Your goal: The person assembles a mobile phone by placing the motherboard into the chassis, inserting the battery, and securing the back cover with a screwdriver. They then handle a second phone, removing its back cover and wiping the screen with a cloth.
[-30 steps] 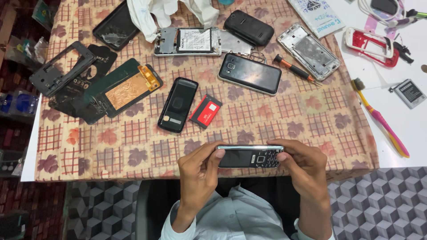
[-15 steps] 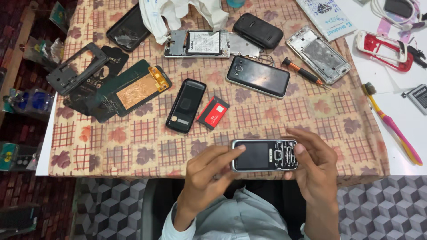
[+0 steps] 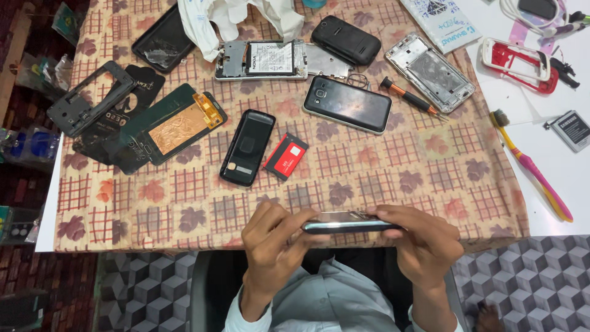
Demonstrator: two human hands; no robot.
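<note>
The bench (image 3: pixel 381 178) carries a checked, leaf-printed cloth strewn with phone parts. Toward its far-left corner lies a dark frame (image 3: pixel 91 97), and beside it a green back plate with a copper sheet (image 3: pixel 178 126). At the far edge, mid-way along, sits an opened phone chassis (image 3: pixel 261 59) under a white crumpled cloth (image 3: pixel 236 15). A black smartphone (image 3: pixel 348 104) lies face down near the middle, a rounded black handset (image 3: pixel 345 40) beyond it, and a silver chassis (image 3: pixel 429 72) toward the far-right side. A black slider phone (image 3: pixel 247 147) rests left of centre, touching a small red battery (image 3: pixel 286 156). An orange-handled screwdriver (image 3: pixel 409 96) lies between smartphone and silver chassis (tip pointing right). A pink and yellow toothbrush (image 3: pixel 533 169) lies along the right edge.

At the near edge, the left hand (image 3: pixel 270 246) and right hand (image 3: pixel 424 243) hold a slim keypad phone (image 3: pixel 349 222) edge-on between them, just above the cloth; both sets of fingers are closed around its ends.
</note>
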